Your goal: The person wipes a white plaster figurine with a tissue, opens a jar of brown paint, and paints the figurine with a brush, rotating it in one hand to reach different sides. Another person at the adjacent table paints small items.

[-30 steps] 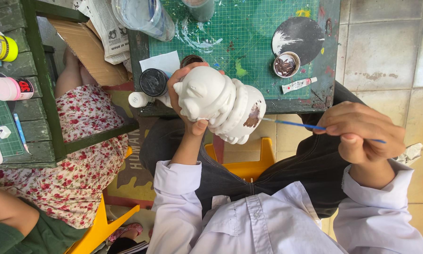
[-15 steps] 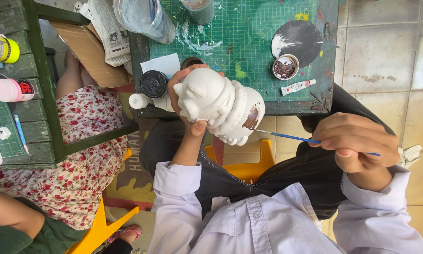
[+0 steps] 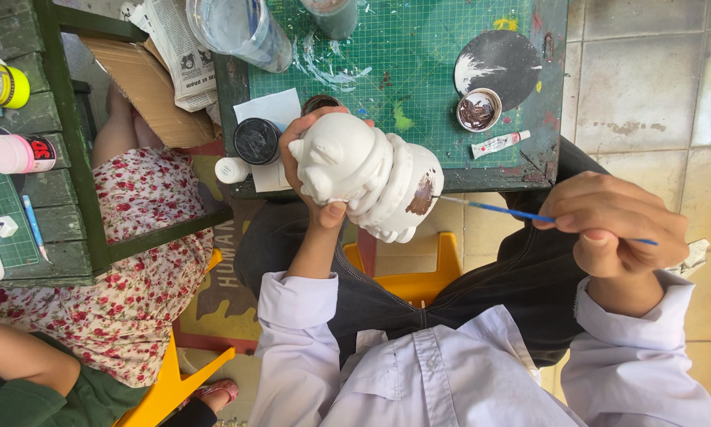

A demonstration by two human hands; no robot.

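Holding a white plaster figurine (image 3: pixel 371 178) in the lap just below the near edge of the desk (image 3: pixel 418 79), the left hand (image 3: pixel 312 170) wraps its grip around the figurine's head end, fingers behind it and the thumb pressed on its underside at about 6 o'clock. A brown painted patch shows on the figurine's side at 3 o'clock. The right hand (image 3: pixel 620 225) pinches a thin blue-handled brush (image 3: pixel 521 212) in a narrow grip of thumb and fingertips; the brush lies nearly level, and its tip touches the brown patch.

On the green cutting mat that covers the desk, a small round cup of brown paint (image 3: pixel 479 109) sits at 1 o'clock from the figurine, with a dark round disc (image 3: pixel 501 59) smeared with white just above it and a small white paint tube (image 3: pixel 499 144) just below the cup. A black round lid (image 3: pixel 256 141) and a small white bottle (image 3: pixel 230 169) lie just beside the left hand at 9 o'clock, on a white sheet of paper (image 3: pixel 272 111). A clear plastic container (image 3: pixel 237 28) stands at the far edge at 11 o'clock.

At the far left, another person in a flowered red dress (image 3: pixel 94 285) sits by a second green desk (image 3: pixel 63 158) that carries a pink-capped bottle (image 3: pixel 19 153) and a yellow-capped bottle (image 3: pixel 1 85). A yellow stool (image 3: pixel 418 273) shows between the person's legs.
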